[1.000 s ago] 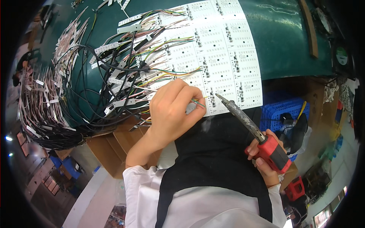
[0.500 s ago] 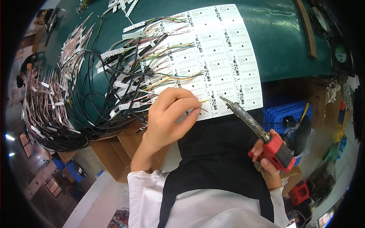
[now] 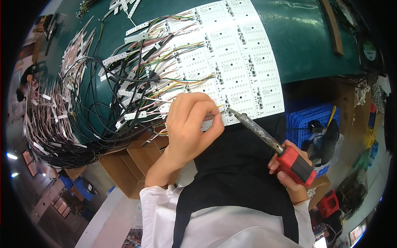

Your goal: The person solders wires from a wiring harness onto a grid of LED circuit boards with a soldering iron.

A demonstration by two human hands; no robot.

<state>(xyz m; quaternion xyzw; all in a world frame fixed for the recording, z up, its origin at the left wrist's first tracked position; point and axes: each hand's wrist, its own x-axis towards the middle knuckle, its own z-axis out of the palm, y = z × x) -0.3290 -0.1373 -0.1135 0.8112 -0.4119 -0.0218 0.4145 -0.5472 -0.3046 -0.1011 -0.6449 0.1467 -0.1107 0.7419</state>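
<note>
A white panel of circuit boards (image 3: 231,47) lies on the green table, with coloured wires (image 3: 192,79) running onto its left part. Over the panel's near edge, my left hand (image 3: 188,126) is closed, thumb and fingertips pinching thin wires (image 3: 220,106) whose ends stick out to the right. My right hand (image 3: 294,187) grips the red and black handle of a soldering iron (image 3: 260,134). The iron's tip points up and left onto the near row of boards, just right of the wire ends. Whether tip and wire touch, I cannot tell.
Black cables (image 3: 93,84) with white strip boards (image 3: 135,38) spread left of the panel. A large cable bundle (image 3: 53,153) hangs over the table's left edge. A wooden strip (image 3: 332,29) lies at right. Below the table are a cardboard box (image 3: 130,169) and a blue crate (image 3: 302,120).
The soldering iron has moved left, its tip closer to my left fingertips. My left hand has turned slightly and stays pinched. The panel and wires appear shifted a little up and left.
</note>
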